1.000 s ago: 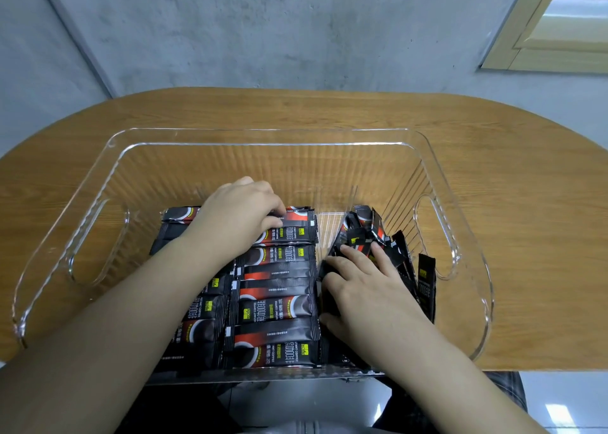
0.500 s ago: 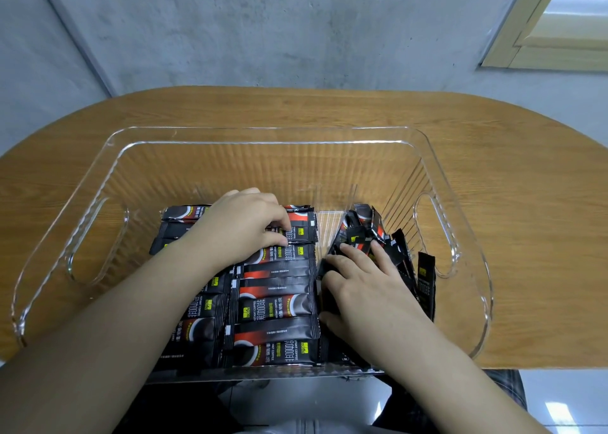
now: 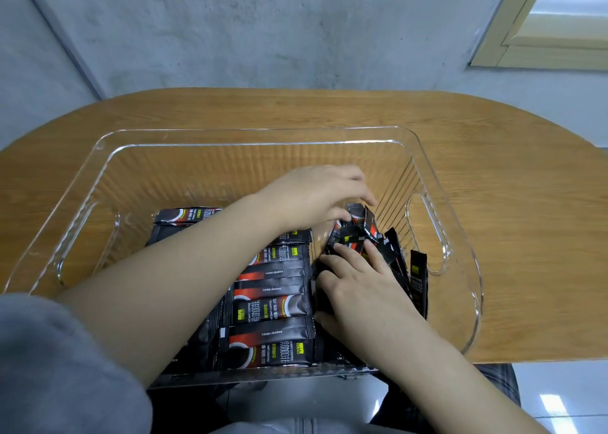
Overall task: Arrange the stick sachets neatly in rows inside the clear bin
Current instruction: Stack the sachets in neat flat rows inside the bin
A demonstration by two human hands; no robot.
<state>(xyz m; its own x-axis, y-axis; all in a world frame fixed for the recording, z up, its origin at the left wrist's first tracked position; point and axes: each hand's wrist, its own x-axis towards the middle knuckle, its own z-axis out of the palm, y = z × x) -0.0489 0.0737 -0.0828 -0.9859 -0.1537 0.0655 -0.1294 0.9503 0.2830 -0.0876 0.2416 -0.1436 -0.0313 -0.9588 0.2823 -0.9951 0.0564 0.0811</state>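
Many sachets (image 3: pixel 269 305) labelled "INSTANT COFFEE"; left hand (image 3: pixel 316 193) pinches one, right hand (image 3: pixel 358 285) presses flat.

1 bin (image 3: pixel 444 177), 2 hands, sachets (image 3: pixel 273 305): too many to count.

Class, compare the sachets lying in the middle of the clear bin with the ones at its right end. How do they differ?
The middle sachets lie flat in an orderly stack; the right-end sachets are jumbled and tilted. The middle ones go untouched; both hands touch the right-end ones. Both share black-and-red wrappers.
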